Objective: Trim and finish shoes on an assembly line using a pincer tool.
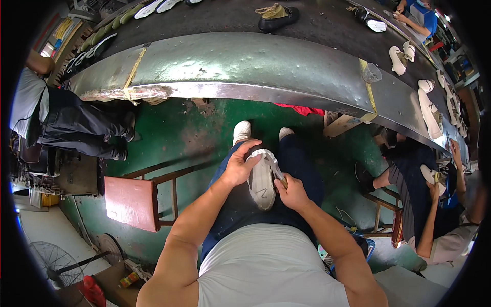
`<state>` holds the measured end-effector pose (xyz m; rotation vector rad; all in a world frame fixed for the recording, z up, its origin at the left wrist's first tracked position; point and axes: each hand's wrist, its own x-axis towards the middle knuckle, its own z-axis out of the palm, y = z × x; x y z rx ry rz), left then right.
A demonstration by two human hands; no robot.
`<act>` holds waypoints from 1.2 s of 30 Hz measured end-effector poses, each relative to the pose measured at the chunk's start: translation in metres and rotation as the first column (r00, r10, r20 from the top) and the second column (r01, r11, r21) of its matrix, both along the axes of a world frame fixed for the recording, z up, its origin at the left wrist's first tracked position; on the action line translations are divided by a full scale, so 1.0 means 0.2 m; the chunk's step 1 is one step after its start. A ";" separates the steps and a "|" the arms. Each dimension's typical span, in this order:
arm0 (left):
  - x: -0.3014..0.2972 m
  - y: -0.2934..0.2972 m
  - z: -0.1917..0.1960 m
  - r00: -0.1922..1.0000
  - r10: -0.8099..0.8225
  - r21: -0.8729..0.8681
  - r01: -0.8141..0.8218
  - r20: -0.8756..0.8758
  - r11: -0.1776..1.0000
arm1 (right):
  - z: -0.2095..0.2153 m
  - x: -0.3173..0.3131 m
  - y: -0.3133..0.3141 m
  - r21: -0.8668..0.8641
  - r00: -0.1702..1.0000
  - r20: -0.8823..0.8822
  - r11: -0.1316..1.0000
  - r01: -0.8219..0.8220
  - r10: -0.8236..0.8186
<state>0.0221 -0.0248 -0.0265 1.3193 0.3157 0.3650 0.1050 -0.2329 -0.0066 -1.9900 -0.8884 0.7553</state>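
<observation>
A white shoe [262, 180] lies sole-up on my lap, between my knees in dark trousers. My left hand [238, 165] grips the shoe at its toe end from the left. My right hand [289, 190] is closed on a small tool with a wooden handle [283, 181] and presses it against the shoe's right edge, where a white strip [272, 162] curls up from the sole.
A long grey conveyor bench [245, 61] curves across ahead, carrying a dark shoe [276, 18] and several white shoes [399, 59]. A red wooden stool [134, 200] stands at my left. One person sits at far left [61, 123], another at right holds a shoe [429, 204]. A fan [53, 261] stands lower left.
</observation>
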 end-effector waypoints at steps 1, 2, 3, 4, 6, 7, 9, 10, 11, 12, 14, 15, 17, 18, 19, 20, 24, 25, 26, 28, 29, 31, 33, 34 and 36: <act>0.01 0.00 0.01 1.000 -0.022 -0.011 0.022 -0.012 1.000 | -0.02 -0.01 0.00 0.066 0.996 0.066 0.996 0.055 -0.059; 0.01 0.00 0.02 0.999 -0.046 -0.022 0.045 -0.022 0.999 | -0.04 -0.01 -0.02 0.065 0.996 0.066 0.996 0.054 -0.058; 0.00 0.01 0.02 0.999 -0.043 -0.019 0.043 -0.021 0.999 | 0.00 0.00 -0.01 0.024 0.999 0.022 0.999 0.026 -0.026; -0.01 0.01 0.01 0.999 -0.026 0.023 0.027 -0.029 0.999 | 0.03 0.00 -0.01 -0.017 1.000 -0.024 1.000 -0.004 0.004; -0.03 0.03 0.03 0.999 -0.015 0.066 0.017 -0.036 0.998 | 0.15 0.00 -0.06 -0.082 0.997 0.041 0.995 -0.055 0.059; -0.04 0.02 0.08 0.996 -0.060 0.038 0.063 -0.071 0.997 | 0.20 0.00 -0.09 -0.156 0.989 0.098 0.983 -0.095 0.111; -0.04 -0.02 0.20 0.989 -0.110 0.006 0.111 -0.103 0.994 | 0.25 -0.02 -0.13 -0.181 0.989 0.089 0.978 -0.099 0.117; -0.04 -0.05 0.28 0.982 -0.120 -0.059 0.112 -0.146 0.992 | 0.27 -0.01 -0.15 -0.205 0.988 0.081 0.972 -0.111 0.130; -0.03 -0.07 0.31 0.973 -0.132 -0.124 0.110 -0.189 0.986 | 0.29 -0.01 -0.15 -0.207 0.989 0.083 0.973 -0.106 0.126; -0.03 -0.08 0.28 0.974 -0.128 -0.124 0.105 -0.188 0.987 | 0.30 -0.03 -0.15 -0.209 0.985 0.115 0.972 -0.104 0.130; -0.02 -0.09 0.21 0.957 -0.030 -0.134 -0.009 -0.288 0.991 | 0.33 -0.04 -0.15 -0.211 0.979 0.146 0.972 -0.108 0.140; -0.02 -0.09 0.22 0.957 -0.032 -0.132 -0.007 -0.287 0.991 | 0.33 -0.01 -0.17 -0.183 0.990 -0.009 0.973 -0.143 0.144; -0.05 -0.10 0.23 0.976 -0.053 -0.092 0.034 -0.212 0.995 | 0.36 0.02 -0.24 -0.148 0.975 -0.166 0.973 -0.175 0.150; -0.07 -0.10 0.26 0.976 -0.061 -0.094 0.042 -0.211 0.995 | 0.39 0.01 -0.31 -0.022 0.970 -0.139 0.978 -0.207 0.202; -0.12 -0.13 0.30 0.992 -0.050 0.140 0.067 -0.120 0.988 | 0.40 0.01 -0.39 0.101 0.961 -0.110 0.965 -0.242 0.252; -0.17 -0.16 0.34 0.998 -0.063 0.365 0.068 -0.028 0.928 | 0.40 0.01 -0.44 0.088 0.979 -0.061 0.978 -0.189 0.195; -0.33 -0.33 0.53 0.937 -0.334 0.465 0.251 0.103 0.849 | 0.43 -0.06 -0.37 0.363 0.991 -0.132 0.931 0.044 0.004; -0.34 -0.34 0.54 0.927 -0.363 0.528 0.264 0.091 0.807 | 0.42 -0.07 -0.34 0.354 0.989 -0.146 0.933 0.060 -0.008; -0.36 -0.36 0.53 0.920 -0.377 0.572 0.255 0.103 0.780 | 0.43 -0.08 -0.30 0.423 0.978 -0.204 0.905 0.044 0.048; -0.37 -0.36 0.50 0.922 -0.364 0.579 0.227 0.132 0.784 | 0.45 -0.04 -0.27 0.464 0.950 -0.262 0.885 -0.029 0.169; -0.37 -0.37 0.49 0.923 -0.346 0.590 0.188 0.167 0.785 | 0.47 -0.05 -0.28 0.462 0.949 -0.266 0.886 -0.027 0.168; -0.36 -0.37 0.48 0.928 -0.340 0.591 0.189 0.155 0.784 | 0.50 -0.04 -0.27 0.477 0.951 -0.228 0.876 -0.077 0.208; -0.35 -0.38 0.50 0.932 -0.333 0.593 0.188 0.144 0.783 | 0.55 -0.04 -0.26 0.484 0.956 -0.208 0.871 -0.081 0.205; -0.35 -0.38 0.53 0.943 -0.329 0.627 0.225 0.054 0.746 | 0.56 -0.02 -0.25 0.383 0.968 -0.153 0.915 -0.127 0.199; -0.32 -0.36 0.51 0.935 -0.354 0.642 0.287 -0.027 0.711 | 0.54 0.00 -0.24 0.346 0.985 0.073 0.923 -0.170 0.154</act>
